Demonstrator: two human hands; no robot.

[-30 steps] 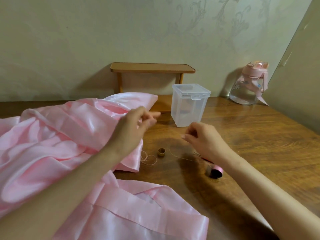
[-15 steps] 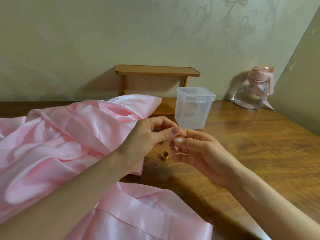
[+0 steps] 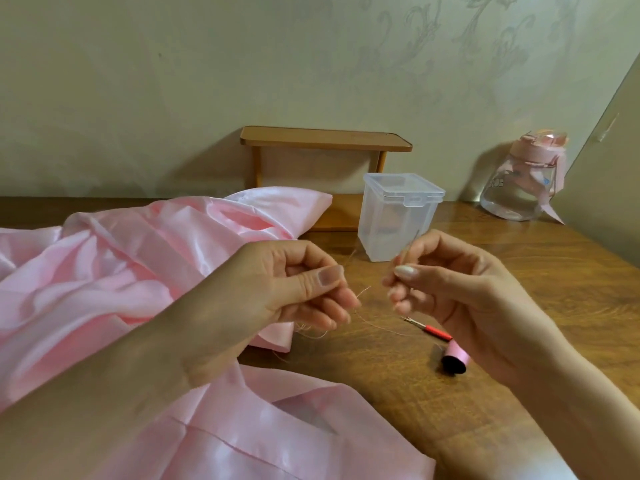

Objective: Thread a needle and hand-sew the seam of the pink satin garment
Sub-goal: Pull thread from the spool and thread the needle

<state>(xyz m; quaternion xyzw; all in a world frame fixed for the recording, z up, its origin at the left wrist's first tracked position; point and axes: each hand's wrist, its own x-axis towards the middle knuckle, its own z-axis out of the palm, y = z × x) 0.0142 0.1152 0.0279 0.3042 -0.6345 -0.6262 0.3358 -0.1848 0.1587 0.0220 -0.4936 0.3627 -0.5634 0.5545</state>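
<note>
Brown wooden table [image 3: 519, 289] meets a pale patterned wall [image 3: 173, 81], and above it we hold both hands raised, close together but apart. Our left hand [image 3: 298, 292] has its fingers curled, thumb pressed to forefinger, pinching a fine pale thread [image 3: 375, 323]. The short end of it pokes out past the fingertips toward the other hand, and the rest loops down to the table. Our right hand [image 3: 450, 292] pinches the needle [image 3: 410, 245] between thumb and forefinger, its thin shaft standing up above the fingers, tilted slightly right. We cannot tell whether the thread sits in the eye. Under and left of our left arm lies the pink satin garment [image 3: 138, 271], bunched in folds, with another part spread along the bottom edge. Beneath the right hand lie a seam ripper [image 3: 437, 330] with a red handle and, just beside it, a pink thread spool [image 3: 456, 359] on its side. Behind the hands stands a lidded clear plastic box [image 3: 398, 220], then a small wooden shelf [image 3: 325, 142] against the wall, and a pink-capped water bottle [image 3: 516, 192] at the far right.
</note>
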